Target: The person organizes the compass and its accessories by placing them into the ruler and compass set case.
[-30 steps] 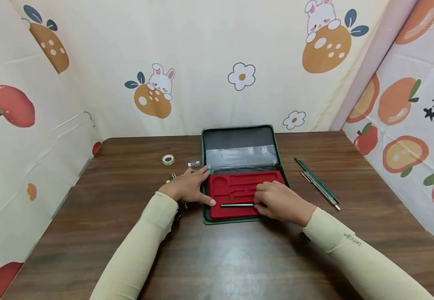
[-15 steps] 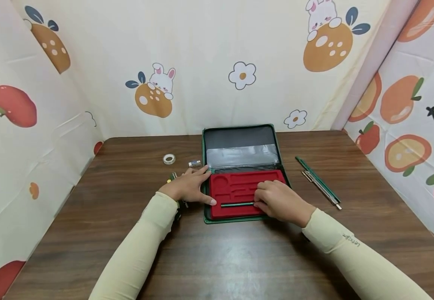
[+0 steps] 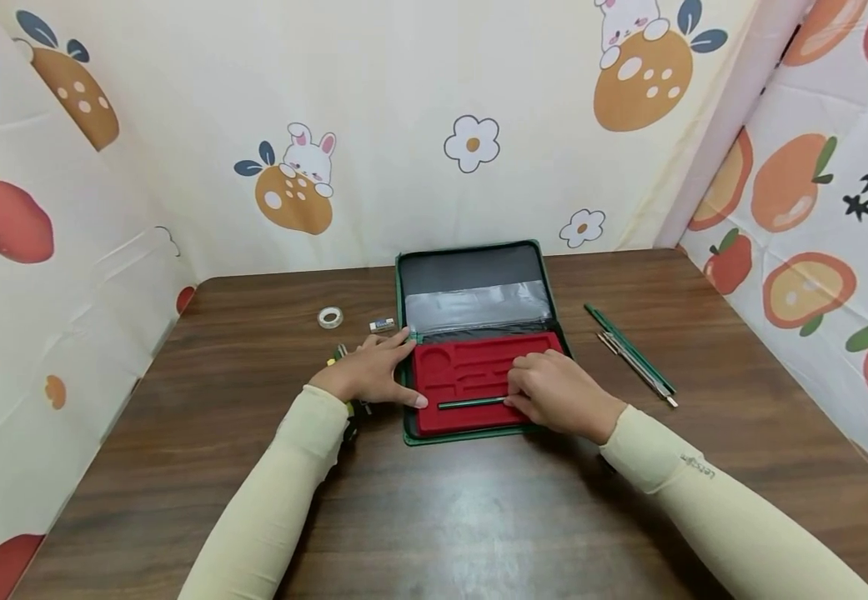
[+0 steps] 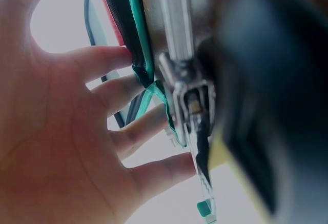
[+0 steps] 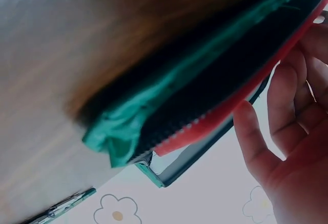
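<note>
A green zip case (image 3: 444,438) lies unfolded on the table, with a red moulded tray (image 3: 428,422) in its near half. My right hand (image 3: 557,393) is over the tray's right part, fingers bent, and pinches the right end of a slim dark-green pencil (image 3: 467,403) lying along the tray's near side. My left hand (image 3: 373,372) rests at the case's left edge with fingers spread, its thumb on the tray's left rim. In the left wrist view the fingers reach past the case's green edging (image 4: 136,24), close to a metal drawing compass (image 4: 184,75).
Left of the case are a roll of tape (image 3: 330,317) and a small eraser (image 3: 382,325). Yellow and dark items lie partly hidden under the left wrist. On the right, a green pencil (image 3: 629,347) lies beside a silver metal tool (image 3: 634,367). Printed curtains enclose the table.
The head view has shifted slightly. Both hands and the pencil keep almost the same places relative to the case.
</note>
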`<state>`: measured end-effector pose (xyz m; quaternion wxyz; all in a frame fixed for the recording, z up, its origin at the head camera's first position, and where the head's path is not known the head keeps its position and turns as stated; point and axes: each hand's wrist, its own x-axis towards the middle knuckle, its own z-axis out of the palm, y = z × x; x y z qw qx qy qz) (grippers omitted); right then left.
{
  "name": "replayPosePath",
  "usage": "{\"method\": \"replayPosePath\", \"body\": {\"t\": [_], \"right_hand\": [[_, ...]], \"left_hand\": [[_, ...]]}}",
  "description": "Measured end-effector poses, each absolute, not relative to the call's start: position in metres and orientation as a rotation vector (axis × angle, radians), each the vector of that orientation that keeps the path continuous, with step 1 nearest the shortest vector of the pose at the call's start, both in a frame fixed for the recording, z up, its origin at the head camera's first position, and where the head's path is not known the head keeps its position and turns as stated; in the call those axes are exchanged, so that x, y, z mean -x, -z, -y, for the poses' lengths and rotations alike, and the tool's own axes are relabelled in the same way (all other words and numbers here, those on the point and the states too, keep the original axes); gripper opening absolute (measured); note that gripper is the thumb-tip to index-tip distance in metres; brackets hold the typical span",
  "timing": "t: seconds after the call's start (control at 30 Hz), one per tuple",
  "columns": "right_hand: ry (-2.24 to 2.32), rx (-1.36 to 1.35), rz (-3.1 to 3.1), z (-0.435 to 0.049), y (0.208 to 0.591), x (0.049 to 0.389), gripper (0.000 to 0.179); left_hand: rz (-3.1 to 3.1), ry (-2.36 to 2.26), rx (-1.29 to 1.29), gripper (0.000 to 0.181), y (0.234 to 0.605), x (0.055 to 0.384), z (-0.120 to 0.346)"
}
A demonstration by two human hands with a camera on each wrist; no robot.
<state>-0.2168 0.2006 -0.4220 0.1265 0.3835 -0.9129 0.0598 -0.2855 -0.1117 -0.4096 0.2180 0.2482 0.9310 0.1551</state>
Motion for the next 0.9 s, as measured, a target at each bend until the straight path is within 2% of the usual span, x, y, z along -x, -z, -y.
{"method": "replayPosePath", "body": {"t": [0.47,0.9], "right_hand": [[-0.342,-1.088,2.63,-0.224,0.416,0.218,0.011],[-0.38,-0.676,2.801,-0.303,0.406,0.227,0.009]], "left_hand": [[-2.571,-0.454,-0.709,0.108,0.409,0.284,0.113],[-2.555,-0.442,-0.703,0.106,0.407,0.284,0.115]]}}
